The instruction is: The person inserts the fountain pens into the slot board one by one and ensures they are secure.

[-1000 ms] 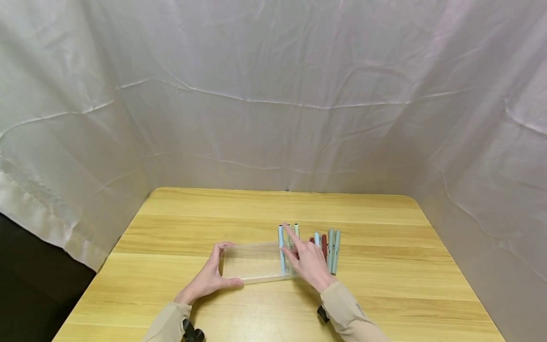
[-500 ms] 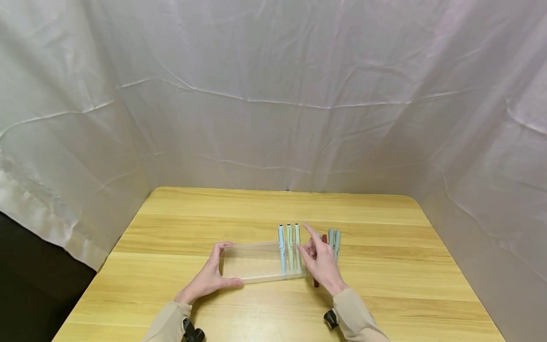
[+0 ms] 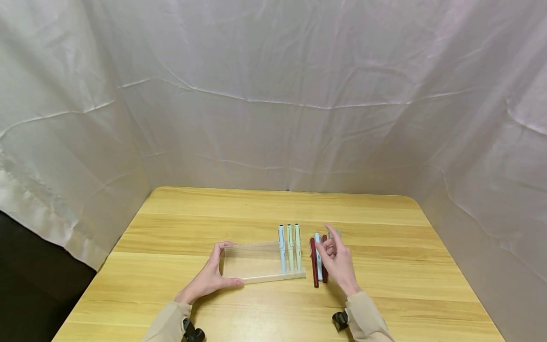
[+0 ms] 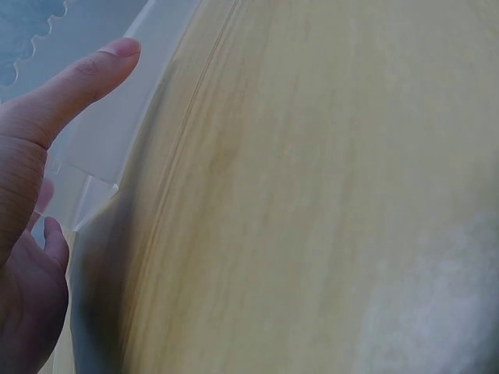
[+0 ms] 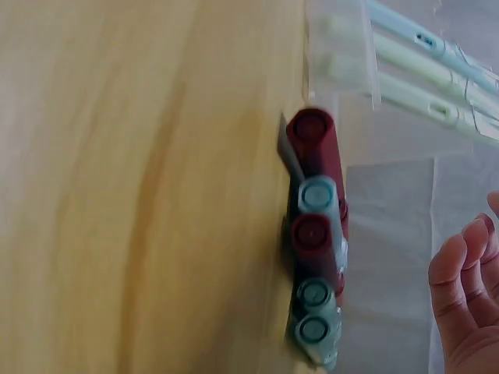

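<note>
My left hand [image 3: 208, 276] grips the left end of a clear plastic pen tray [image 3: 252, 260], thumb on the front edge and fingers at the back. Side by side at the tray's right end lie a light blue pen [image 3: 282, 249] and two pale green pens [image 3: 290, 248]. Over the loose pens to the right hovers my right hand [image 3: 340, 266], fingers loosely bent and holding nothing. Beneath and beside it are a dark red pen [image 3: 315, 266], a light blue one [image 3: 319, 271], another dark red pen [image 5: 312, 234] and two grey-green pens [image 5: 315, 330], partly hidden by the hand in the head view.
The wooden table [image 3: 384, 247] extends around the tray and pens on all sides. Pale cloth [image 3: 273, 118] hangs behind the table and along both sides. A black wrist camera [image 3: 340, 321] sits under the right sleeve.
My right hand has moved right, from above the pens on the tray to the loose pens, uncovering the pale green and dark red ones. The left hand and tray have stayed put.
</note>
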`<state>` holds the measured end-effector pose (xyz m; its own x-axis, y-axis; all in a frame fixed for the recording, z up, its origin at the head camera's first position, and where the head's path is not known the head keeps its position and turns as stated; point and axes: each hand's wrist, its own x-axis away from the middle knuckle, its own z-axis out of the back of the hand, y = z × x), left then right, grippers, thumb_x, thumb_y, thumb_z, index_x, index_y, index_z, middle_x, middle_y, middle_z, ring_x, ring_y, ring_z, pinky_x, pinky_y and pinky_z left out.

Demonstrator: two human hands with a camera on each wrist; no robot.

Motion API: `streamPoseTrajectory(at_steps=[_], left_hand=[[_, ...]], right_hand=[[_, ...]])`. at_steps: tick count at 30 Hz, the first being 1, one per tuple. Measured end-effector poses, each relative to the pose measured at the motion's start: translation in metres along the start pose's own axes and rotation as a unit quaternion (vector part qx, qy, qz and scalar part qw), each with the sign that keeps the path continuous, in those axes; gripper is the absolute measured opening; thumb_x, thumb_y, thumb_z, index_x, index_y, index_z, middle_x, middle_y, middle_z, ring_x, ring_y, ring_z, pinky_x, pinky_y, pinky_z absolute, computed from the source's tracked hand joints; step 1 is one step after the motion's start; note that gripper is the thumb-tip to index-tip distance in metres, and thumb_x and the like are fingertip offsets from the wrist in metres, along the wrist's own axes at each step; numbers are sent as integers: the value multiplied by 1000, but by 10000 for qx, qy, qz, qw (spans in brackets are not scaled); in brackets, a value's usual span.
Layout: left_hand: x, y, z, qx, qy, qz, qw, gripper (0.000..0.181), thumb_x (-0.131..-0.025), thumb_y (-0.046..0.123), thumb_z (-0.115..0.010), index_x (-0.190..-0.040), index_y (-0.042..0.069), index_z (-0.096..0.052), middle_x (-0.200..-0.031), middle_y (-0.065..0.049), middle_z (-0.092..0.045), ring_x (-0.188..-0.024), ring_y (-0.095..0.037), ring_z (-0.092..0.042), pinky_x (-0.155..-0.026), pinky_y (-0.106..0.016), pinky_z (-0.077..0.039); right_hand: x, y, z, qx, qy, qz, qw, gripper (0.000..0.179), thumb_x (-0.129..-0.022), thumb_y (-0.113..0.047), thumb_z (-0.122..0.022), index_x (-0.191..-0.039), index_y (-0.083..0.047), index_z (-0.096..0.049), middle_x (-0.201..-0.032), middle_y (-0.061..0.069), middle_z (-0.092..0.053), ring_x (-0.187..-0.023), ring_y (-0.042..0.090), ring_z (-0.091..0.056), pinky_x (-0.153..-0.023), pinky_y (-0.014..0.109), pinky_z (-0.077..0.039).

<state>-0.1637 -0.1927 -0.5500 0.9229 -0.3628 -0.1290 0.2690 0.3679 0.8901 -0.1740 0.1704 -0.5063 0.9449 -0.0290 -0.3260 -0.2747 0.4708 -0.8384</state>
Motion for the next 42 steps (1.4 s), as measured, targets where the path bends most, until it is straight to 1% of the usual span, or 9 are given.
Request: streamPoseTrajectory(at_steps=[8, 14, 18, 23, 28, 31, 34, 39, 42], left_hand=[[0, 1, 0, -3, 13, -33, 10000, 100, -70, 30, -93, -144, 9, -29, -154, -13, -33, -153, -38, -19, -125, -60, -10], [0, 1, 0, -33, 12, -38, 10000, 101, -70, 29, -93, -145, 9, -29, -155, -14, -32, -153, -38, -19, -125, -61, -10], [0, 1, -1, 5, -5, -75, 10000, 100, -71, 28, -92, -145, 9, -28, -155, -16, -31, -153, -40, -18, -125, -65, -10], [0, 0, -1, 38, -24, -117, 9999, 99, -72, 28, -92, -145, 10, -28, -155, -16, -31, -153, -40, -18, -125, -64, -10], [0, 0, -1, 56, -32, -122, 9999, 98, -72, 27, -92, -145, 11, -29, -155, -15, -31, -153, -40, -18, -125, -65, -10], [0, -1, 0, 56, -27, -118, 9999, 98, -72, 27, -92, -145, 11, -28, -155, -15, -31, -153, -40, -17, -125, -65, -10], [0, 0, 0, 55, -8, -58, 10000, 98, -71, 27, -92, -145, 12, -29, -155, -14, -31, -153, -37, -19, -125, -62, -9], [-1, 0, 0, 2, 60, -69, 10000, 98, -70, 27, -93, -144, 11, -31, -153, -13, -34, -151, -37, -23, -125, -60, -9], [-1, 0, 0, -19, 66, -63, 10000, 98, -70, 27, -93, -145, 11, -30, -153, -13, -35, -150, -37, -24, -124, -59, -9]], right_hand=[[-1, 9, 11, -260, 49, -609, 9978, 62, -94, -9, -69, -150, -9, -42, -92, 16, -66, -66, 8, -58, -57, 16, -52], [-1, 16, 16, -322, -30, -792, 9963, 62, -95, -8, -67, -151, -9, -41, -94, 17, -65, -67, 12, -61, -55, 18, -54], [-3, 20, 19, -204, -80, -840, 9962, 61, -96, -8, -66, -151, -8, -40, -94, 18, -65, -67, 16, -62, -55, 18, -54], [-6, 27, 25, -86, -211, -1025, 9945, 64, -96, -9, -66, -153, -8, -36, -98, 19, -64, -65, 14, -61, -55, 19, -55], [-9, 32, 31, -44, -394, -1348, 9901, 65, -98, -11, -64, -155, -7, -33, -98, 16, -62, -61, 10, -57, -51, 21, -53], [-11, 35, 33, 8, -468, -1491, 9877, 65, -98, -13, -63, -155, -8, -32, -98, 14, -62, -61, 9, -55, -51, 21, -53], [-13, 38, 35, 69, -529, -1593, 9858, 66, -98, -12, -63, -155, -9, -31, -99, 14, -61, -64, 10, -57, -55, 21, -55], [-16, 43, 41, 180, -673, -1635, 9841, 67, -98, -12, -63, -156, -6, -30, -100, 17, -62, -71, 15, -62, -63, 22, -58], [-19, 45, 43, 229, -743, -1657, 9831, 67, -98, -12, -63, -156, -5, -29, -99, 16, -62, -73, 16, -62, -63, 22, -59]])
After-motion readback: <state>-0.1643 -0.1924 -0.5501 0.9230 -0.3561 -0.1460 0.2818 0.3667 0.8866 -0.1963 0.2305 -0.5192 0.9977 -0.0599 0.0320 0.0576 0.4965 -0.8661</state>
